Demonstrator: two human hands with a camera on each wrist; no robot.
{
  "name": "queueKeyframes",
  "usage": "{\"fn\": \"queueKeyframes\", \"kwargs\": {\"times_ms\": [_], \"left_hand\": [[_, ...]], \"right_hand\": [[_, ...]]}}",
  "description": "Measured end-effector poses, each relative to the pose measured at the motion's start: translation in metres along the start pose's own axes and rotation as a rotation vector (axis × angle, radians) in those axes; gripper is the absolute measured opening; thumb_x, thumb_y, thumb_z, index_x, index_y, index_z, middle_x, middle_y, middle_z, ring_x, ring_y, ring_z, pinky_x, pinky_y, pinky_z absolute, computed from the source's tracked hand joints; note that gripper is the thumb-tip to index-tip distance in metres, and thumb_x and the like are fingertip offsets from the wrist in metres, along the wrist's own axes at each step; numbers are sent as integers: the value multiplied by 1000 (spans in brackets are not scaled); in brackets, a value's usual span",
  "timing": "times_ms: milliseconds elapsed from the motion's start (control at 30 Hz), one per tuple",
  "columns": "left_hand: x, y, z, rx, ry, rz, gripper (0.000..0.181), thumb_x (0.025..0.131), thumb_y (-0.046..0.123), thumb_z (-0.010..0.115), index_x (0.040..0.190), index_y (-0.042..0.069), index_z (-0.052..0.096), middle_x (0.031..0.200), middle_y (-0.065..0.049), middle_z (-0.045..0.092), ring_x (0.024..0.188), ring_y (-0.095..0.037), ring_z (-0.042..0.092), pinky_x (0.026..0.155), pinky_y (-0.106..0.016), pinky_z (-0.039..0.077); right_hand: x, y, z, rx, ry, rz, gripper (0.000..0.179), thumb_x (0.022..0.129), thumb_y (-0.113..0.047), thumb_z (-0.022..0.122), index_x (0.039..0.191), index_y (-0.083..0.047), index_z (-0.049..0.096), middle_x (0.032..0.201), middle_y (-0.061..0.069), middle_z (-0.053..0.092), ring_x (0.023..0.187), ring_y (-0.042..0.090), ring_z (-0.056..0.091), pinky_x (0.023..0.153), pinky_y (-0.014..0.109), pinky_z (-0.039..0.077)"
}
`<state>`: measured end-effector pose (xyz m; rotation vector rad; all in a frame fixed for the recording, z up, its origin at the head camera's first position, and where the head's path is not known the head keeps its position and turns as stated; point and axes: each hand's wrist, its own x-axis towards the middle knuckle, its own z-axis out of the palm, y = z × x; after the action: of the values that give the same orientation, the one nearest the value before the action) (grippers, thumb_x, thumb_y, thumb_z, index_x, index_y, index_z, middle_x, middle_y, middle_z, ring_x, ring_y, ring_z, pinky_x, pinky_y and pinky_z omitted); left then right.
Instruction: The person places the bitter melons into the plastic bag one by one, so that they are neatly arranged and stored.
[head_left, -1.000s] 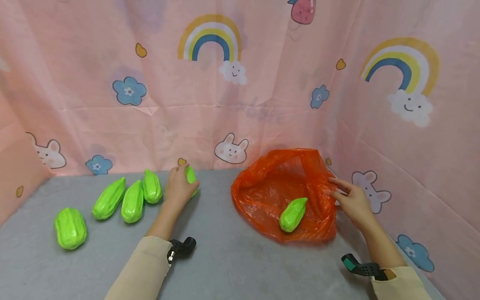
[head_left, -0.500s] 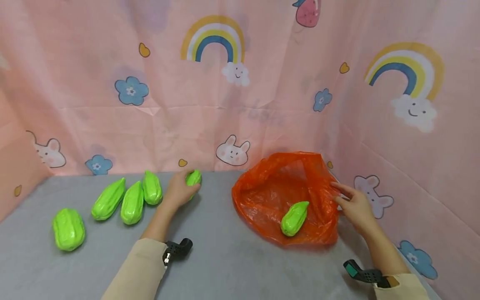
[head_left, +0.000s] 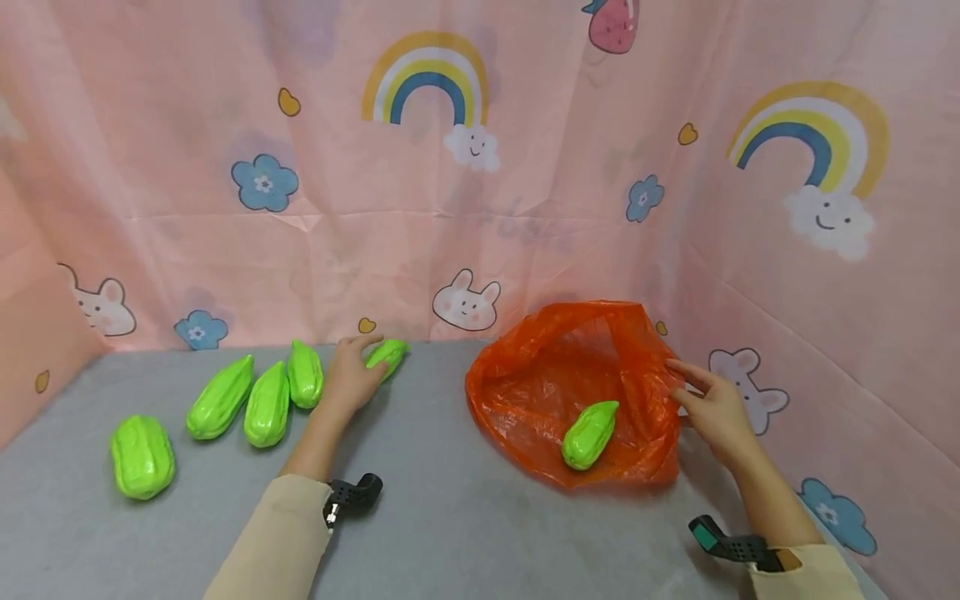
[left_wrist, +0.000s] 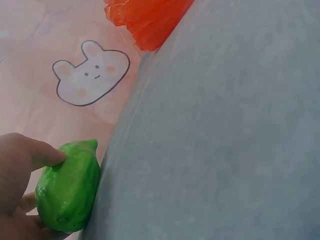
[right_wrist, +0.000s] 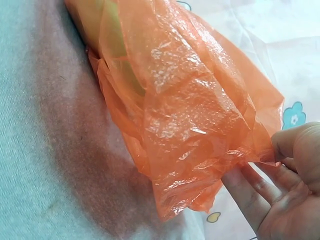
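Note:
My left hand [head_left: 352, 373] holds a bright green, ridged, melon-like vegetable [head_left: 390, 357] close over the back of the table. In the left wrist view, the thumb presses one side of this green vegetable [left_wrist: 70, 187] and fingertips show at the other. On the right, my right hand [head_left: 716, 417] pinches the side of a red-orange plastic bag [head_left: 517, 400] between thumb and fingers. The bag's mouth faces the front, and another green vegetable [head_left: 589, 435] lies inside. Seen from the right wrist, the thin plastic bag [right_wrist: 195, 110] gathers between thumb and fingers.
Left of my left hand lie several similar vegetables: one by my wrist [head_left: 305, 375], one beside it [head_left: 267, 406], another further left [head_left: 220, 398], and a blunter one [head_left: 142, 457] nearer the front. A pink printed curtain [head_left: 525, 183] closes off the grey table [head_left: 465, 517] behind and at both sides.
The vegetable in my left hand has turned from upright to slanting, its tip now pointing back and right. My right hand stays at the bag; the view has shifted slightly.

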<state>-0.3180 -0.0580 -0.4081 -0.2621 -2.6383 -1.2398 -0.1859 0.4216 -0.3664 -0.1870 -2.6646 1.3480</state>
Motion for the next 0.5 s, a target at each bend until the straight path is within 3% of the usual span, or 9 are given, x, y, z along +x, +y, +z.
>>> {"fn": "queueKeyframes", "kwargs": {"times_ms": [167, 367, 500], "left_hand": [[-1, -3, -5, 7, -41, 49, 50, 88, 7, 66, 137, -2, 60, 141, -29, 57, 136, -46, 49, 112, -57, 40], [-1, -5, -10, 11, -112, 32, 61, 87, 8, 72, 144, -1, 53, 146, -29, 53, 136, -46, 48, 111, -59, 40], [0, -1, -10, -12, -106, 54, 59, 88, 8, 73, 142, -3, 54, 144, -27, 55, 135, -44, 50, 111, -58, 40]], "right_hand": [[1, -2, 0, 3, -3, -5, 55, 106, -20, 49, 155, -1, 36, 155, 33, 37, 88, -11, 59, 72, 23, 61], [2, -4, 0, -16, -7, 3, 56, 105, -23, 52, 155, -3, 38, 155, 32, 39, 102, 3, 64, 75, 25, 61], [-1, -1, -1, 1, -8, 2, 56, 105, -23, 53, 154, -2, 38, 156, 32, 37, 97, -3, 63, 74, 25, 61]]}}
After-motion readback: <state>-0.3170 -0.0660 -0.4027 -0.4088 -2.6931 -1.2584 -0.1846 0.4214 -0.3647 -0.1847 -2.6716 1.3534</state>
